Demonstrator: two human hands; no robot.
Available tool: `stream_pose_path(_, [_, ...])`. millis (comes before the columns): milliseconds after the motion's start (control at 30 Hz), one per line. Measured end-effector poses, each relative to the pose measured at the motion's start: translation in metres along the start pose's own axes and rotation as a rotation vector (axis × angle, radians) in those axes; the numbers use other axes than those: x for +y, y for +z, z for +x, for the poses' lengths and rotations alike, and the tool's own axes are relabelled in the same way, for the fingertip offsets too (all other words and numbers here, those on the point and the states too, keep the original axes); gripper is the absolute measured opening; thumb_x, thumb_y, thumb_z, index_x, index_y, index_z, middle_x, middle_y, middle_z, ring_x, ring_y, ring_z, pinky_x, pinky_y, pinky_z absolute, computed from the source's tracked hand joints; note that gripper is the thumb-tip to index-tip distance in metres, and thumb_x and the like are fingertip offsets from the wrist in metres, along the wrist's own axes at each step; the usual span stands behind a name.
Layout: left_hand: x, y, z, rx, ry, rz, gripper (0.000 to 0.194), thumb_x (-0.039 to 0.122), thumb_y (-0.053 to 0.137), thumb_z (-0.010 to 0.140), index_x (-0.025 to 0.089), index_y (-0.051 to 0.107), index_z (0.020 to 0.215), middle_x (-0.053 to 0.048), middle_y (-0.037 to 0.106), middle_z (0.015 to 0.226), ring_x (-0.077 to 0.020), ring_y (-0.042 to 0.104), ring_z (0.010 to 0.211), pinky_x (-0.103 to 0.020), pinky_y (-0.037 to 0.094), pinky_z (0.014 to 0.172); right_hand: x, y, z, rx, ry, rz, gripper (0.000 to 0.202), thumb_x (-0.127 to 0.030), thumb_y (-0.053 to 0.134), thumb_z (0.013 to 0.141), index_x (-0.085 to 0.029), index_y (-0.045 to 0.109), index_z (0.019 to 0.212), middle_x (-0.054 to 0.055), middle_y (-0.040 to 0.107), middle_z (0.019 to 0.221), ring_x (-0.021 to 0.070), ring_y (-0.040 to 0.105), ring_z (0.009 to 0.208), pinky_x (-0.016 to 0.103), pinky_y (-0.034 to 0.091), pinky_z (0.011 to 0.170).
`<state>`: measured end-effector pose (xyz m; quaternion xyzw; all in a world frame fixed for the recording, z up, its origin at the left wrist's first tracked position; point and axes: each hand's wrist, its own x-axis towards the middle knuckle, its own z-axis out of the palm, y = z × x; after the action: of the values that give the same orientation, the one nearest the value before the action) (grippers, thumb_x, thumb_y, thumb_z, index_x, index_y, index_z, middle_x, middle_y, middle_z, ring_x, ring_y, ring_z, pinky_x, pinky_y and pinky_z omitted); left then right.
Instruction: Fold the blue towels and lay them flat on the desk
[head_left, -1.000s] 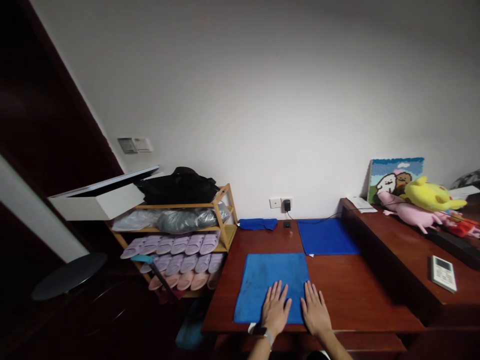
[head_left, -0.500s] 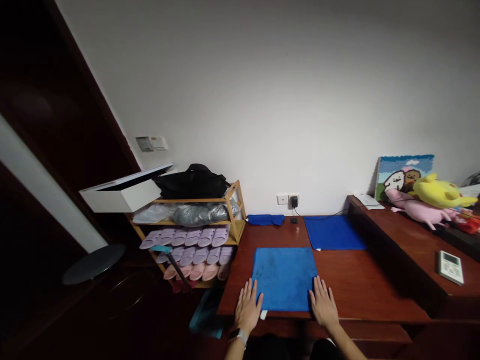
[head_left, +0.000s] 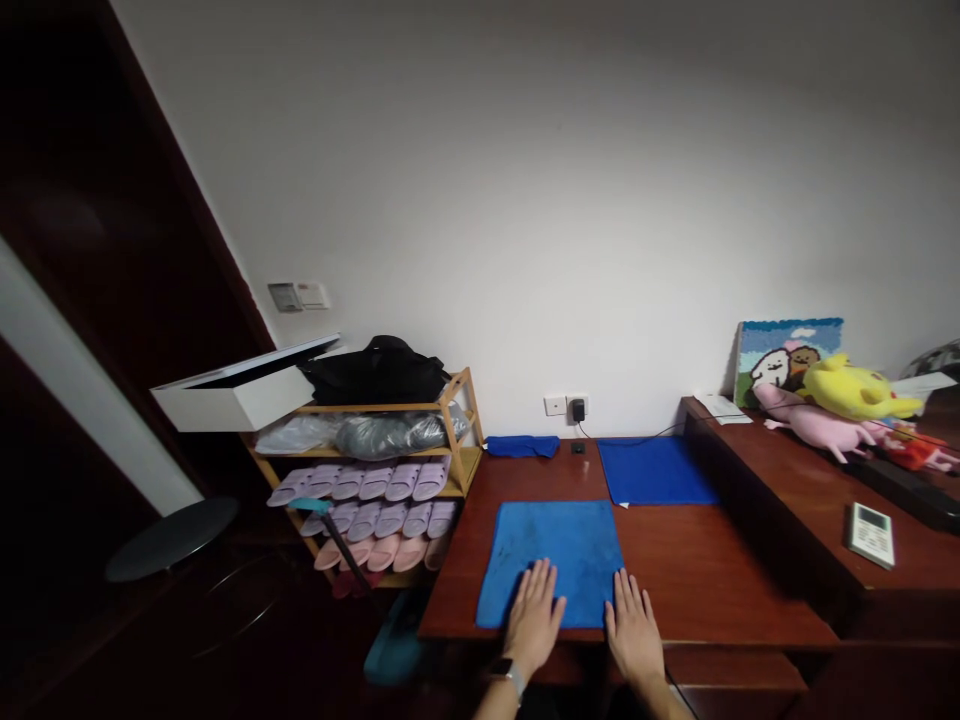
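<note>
A light blue cloth (head_left: 555, 550) with dark stains lies spread out near the front edge of the wooden table (head_left: 697, 570). My left hand (head_left: 536, 610) rests palm down on its lower middle, fingers stretched forward; a watch (head_left: 508, 675) is on that wrist. At the cloth's right edge, my right hand (head_left: 634, 620) lies flat with its fingers extended, partly over the table. Farther back, a darker blue cloth (head_left: 660, 470) is laid flat, and a folded blue cloth (head_left: 523, 447) sits against the wall.
Left of the table stands a shoe rack (head_left: 457, 440) with slippers (head_left: 375, 480), a black bag (head_left: 382, 370) and a white box (head_left: 232, 400). A raised ledge at right carries plush toys (head_left: 817, 430) and a white calculator-like device (head_left: 871, 535). A charger (head_left: 578, 409) is plugged into the wall.
My left hand has moved right, from the cloth's left edge onto its lower middle. My right hand stays by the right edge. The view has shifted slightly.
</note>
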<state>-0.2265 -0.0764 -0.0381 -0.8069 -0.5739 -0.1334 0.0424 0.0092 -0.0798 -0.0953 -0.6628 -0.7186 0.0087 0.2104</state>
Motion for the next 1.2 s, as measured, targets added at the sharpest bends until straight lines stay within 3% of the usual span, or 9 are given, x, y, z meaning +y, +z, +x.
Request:
stream_pose_path(133, [0.068, 0.013, 0.027, -0.064, 0.146, -0.104, 0.058, 0.049, 0.024, 0.108, 0.030, 0.024, 0.162, -0.001, 0.029, 0.169, -0.0216, 0.027, 0.155, -0.046, 0.028, 0.127, 0.002, 0.002, 0.000, -0.005, -0.036, -0.017, 0.061, -0.040, 0.026, 0.101, -0.013, 0.049, 0.152, 0.011, 0.036, 0.163, 0.0317, 0.030, 0.153, 0.054, 0.023, 0.125])
stream_pose_path(233, [0.079, 0.021, 0.030, -0.080, 0.131, -0.109, 0.056, 0.048, 0.024, 0.108, 0.032, 0.022, 0.162, -0.002, 0.029, 0.168, -0.0224, 0.029, 0.155, -0.048, 0.029, 0.126, 0.001, 0.001, 0.001, -0.050, -0.023, -0.059, 0.061, -0.036, 0.026, 0.101, -0.012, 0.046, 0.153, 0.011, 0.034, 0.164, 0.0313, 0.028, 0.154, 0.055, 0.021, 0.125])
stream_pose_path(333, [0.050, 0.026, 0.014, -0.041, 0.085, -0.057, 0.058, 0.049, 0.029, 0.107, 0.033, 0.021, 0.162, -0.003, 0.028, 0.169, -0.0239, 0.030, 0.154, -0.049, 0.031, 0.125, 0.000, -0.001, 0.002, -0.073, -0.014, -0.069, 0.062, -0.037, 0.027, 0.101, -0.011, 0.043, 0.155, 0.010, 0.032, 0.165, 0.0305, 0.025, 0.155, 0.054, 0.021, 0.126])
stream_pose_path(533, [-0.051, 0.018, -0.049, 0.119, -0.145, 0.106, 0.064, 0.053, 0.037, 0.104, 0.026, 0.028, 0.161, -0.008, 0.034, 0.166, -0.0272, 0.035, 0.152, -0.050, 0.034, 0.123, 0.000, -0.005, 0.001, -0.058, 0.002, -0.068, 0.064, -0.041, 0.022, 0.103, -0.012, 0.042, 0.155, 0.009, 0.032, 0.165, 0.0297, 0.026, 0.154, 0.052, 0.022, 0.125])
stream_pose_path(633, [-0.077, 0.014, -0.073, 0.159, -0.158, 0.126, 0.063, 0.051, 0.036, 0.105, 0.026, 0.027, 0.162, -0.008, 0.036, 0.166, -0.0245, 0.037, 0.151, -0.047, 0.036, 0.122, 0.000, -0.006, 0.001, -0.078, 0.000, -0.081, 0.064, -0.041, 0.021, 0.103, -0.011, 0.041, 0.156, 0.009, 0.031, 0.165, 0.0298, 0.025, 0.155, 0.052, 0.021, 0.125])
stream_pose_path(867, [-0.075, 0.015, -0.078, 0.165, -0.204, 0.106, 0.061, 0.049, 0.036, 0.105, 0.025, 0.028, 0.162, -0.008, 0.036, 0.166, -0.0252, 0.036, 0.151, -0.049, 0.036, 0.122, 0.006, -0.006, -0.009, -0.136, 0.025, -0.111, 0.066, -0.045, 0.016, 0.103, -0.015, 0.043, 0.155, 0.009, 0.029, 0.166, 0.0312, 0.022, 0.156, 0.055, 0.019, 0.125])
stream_pose_path(1200, [-0.076, -0.001, -0.078, 0.036, -0.226, 0.058, 0.062, 0.055, 0.031, 0.105, 0.027, 0.031, 0.160, -0.005, 0.034, 0.167, -0.0220, 0.034, 0.152, -0.044, 0.033, 0.124, 0.012, -0.017, -0.020, -0.115, -0.047, -0.031, 0.068, -0.050, 0.016, 0.104, -0.014, 0.041, 0.156, 0.006, 0.031, 0.166, 0.0292, 0.024, 0.155, 0.052, 0.022, 0.125])
